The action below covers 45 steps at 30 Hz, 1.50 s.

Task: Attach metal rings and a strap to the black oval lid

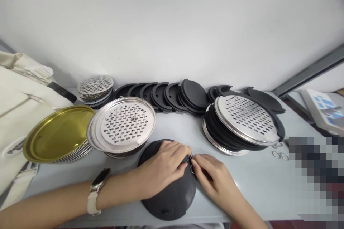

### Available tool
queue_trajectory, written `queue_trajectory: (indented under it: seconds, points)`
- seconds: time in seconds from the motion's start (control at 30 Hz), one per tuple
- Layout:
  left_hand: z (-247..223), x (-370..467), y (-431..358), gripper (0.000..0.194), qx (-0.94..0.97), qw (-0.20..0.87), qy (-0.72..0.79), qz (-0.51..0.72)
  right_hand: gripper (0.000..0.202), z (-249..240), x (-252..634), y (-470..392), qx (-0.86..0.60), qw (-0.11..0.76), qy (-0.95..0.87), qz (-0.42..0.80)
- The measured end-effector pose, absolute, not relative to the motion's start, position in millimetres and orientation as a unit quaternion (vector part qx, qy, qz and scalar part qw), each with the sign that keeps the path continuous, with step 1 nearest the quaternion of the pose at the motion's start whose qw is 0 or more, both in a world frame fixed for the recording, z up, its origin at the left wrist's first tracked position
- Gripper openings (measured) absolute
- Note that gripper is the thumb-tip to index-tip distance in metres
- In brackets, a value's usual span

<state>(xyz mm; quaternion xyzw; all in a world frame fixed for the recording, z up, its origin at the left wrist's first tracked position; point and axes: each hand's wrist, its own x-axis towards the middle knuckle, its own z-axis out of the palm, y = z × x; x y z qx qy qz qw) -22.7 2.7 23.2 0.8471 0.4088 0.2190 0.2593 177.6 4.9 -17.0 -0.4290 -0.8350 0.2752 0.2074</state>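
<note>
A round black plastic disc (172,200) lies on the table in front of me. My left hand (172,161) reaches across its top, with thumb and fingers closed at a small loop on the disc's right edge. At the same spot, my right hand (209,173) pinches a small metal ring (192,169). A thin dark piece shows between the fingertips of both hands. I cannot make out whether my left fingers grip the ring, that piece or the disc's edge.
A gold plate (59,132) tops a stack at left. Beside it is a stack with a perforated grater disc (125,125). At right stands another grater-topped stack (247,118). Black curved parts (158,96) line the wall. Loose rings (280,155) lie at right.
</note>
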Motion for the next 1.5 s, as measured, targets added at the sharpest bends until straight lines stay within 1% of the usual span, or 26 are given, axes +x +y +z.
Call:
queue_trajectory:
  seconds: [0.2,0.43,0.8,1.13,1.5]
  points:
    - [24,-21,2,0.021,0.874,0.202,0.410,0.164,0.029,-15,178,5,-0.433,0.225,-0.817,0.306]
    - [26,-22,3,0.030,0.876,0.202,0.403,0.173,0.026,-12,177,3,-0.442,0.246,-0.798,0.328]
    - [22,-22,4,0.018,0.878,0.204,0.406,0.153,0.026,-16,178,2,-0.416,0.257,-0.811,0.320]
    - [14,-26,1,0.035,0.892,0.168,0.373,0.191,0.028,-15,177,3,-0.413,0.245,-0.820,0.312]
    - [16,-27,1,0.038,0.900,0.161,0.364,0.176,0.027,-15,176,4,-0.414,0.239,-0.822,0.311]
